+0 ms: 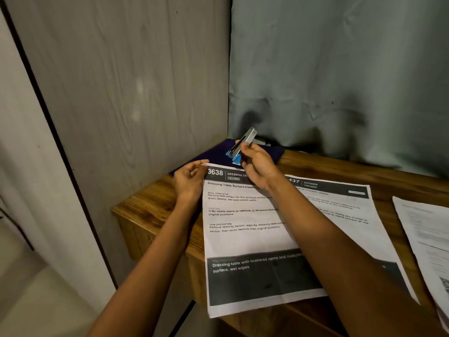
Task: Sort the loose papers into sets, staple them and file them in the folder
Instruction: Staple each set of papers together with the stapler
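- Your left hand [192, 181] pinches the upper-left corner of the top sheet [243, 215], centre of frame, on the bench [145, 210]. If you slacken the pinch, the set may fan out before stapling.
- Your right hand [257, 166] grasps the stapler [243, 144], its arms spread, above the sheet's top edge. Used this way it may misfire or nick your fingers.
- The sheet's lower edge overhangs the bench, so a tug could slide it off.
- The dark folder [218, 154] lies behind, just above centre.

My right forearm [315, 229] hides the line ends on the white printed sheet headed 3638 [243, 239] and much of the white KITCHEN sheet [359, 229] under it. The white paper pile at right [427, 239] is cut off, its print blurred.
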A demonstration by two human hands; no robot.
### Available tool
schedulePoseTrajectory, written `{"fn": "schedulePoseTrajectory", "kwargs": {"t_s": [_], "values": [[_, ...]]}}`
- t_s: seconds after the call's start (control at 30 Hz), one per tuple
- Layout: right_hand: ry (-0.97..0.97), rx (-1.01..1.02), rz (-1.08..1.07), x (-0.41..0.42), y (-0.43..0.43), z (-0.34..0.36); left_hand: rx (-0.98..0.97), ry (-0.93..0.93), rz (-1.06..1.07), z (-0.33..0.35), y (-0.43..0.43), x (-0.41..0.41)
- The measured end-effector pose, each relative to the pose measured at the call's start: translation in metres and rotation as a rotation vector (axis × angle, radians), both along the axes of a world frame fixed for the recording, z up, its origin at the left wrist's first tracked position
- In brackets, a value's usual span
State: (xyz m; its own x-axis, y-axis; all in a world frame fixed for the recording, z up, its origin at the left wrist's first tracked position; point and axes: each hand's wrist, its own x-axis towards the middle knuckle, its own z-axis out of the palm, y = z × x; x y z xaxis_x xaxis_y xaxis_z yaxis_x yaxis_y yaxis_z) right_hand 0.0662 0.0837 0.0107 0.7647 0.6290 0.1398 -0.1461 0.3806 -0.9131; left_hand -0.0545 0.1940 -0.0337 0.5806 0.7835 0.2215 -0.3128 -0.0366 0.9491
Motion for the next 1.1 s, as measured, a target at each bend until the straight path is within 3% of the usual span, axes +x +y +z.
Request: {"fn": "schedulePoseTrajectory", "kwargs": {"t_s": [0.27, 0.43, 1.1], "values": [[-0.205, -0.210, 0.113, -0.011, 0.002, 0.018, 0.074, -0.051, 0.071, 0.000, -0.004, 0.001], [-0.447, -0.428, 0.050, -0.009, 0.012, 0.028, 0.104, -0.099, 0.089, 0.000, -0.009, -0.002], [-0.449, -0.597, 0.052, -0.013, 0.024, 0.033, 0.129, -0.086, 0.134, 0.001, -0.009, -0.002]]}}
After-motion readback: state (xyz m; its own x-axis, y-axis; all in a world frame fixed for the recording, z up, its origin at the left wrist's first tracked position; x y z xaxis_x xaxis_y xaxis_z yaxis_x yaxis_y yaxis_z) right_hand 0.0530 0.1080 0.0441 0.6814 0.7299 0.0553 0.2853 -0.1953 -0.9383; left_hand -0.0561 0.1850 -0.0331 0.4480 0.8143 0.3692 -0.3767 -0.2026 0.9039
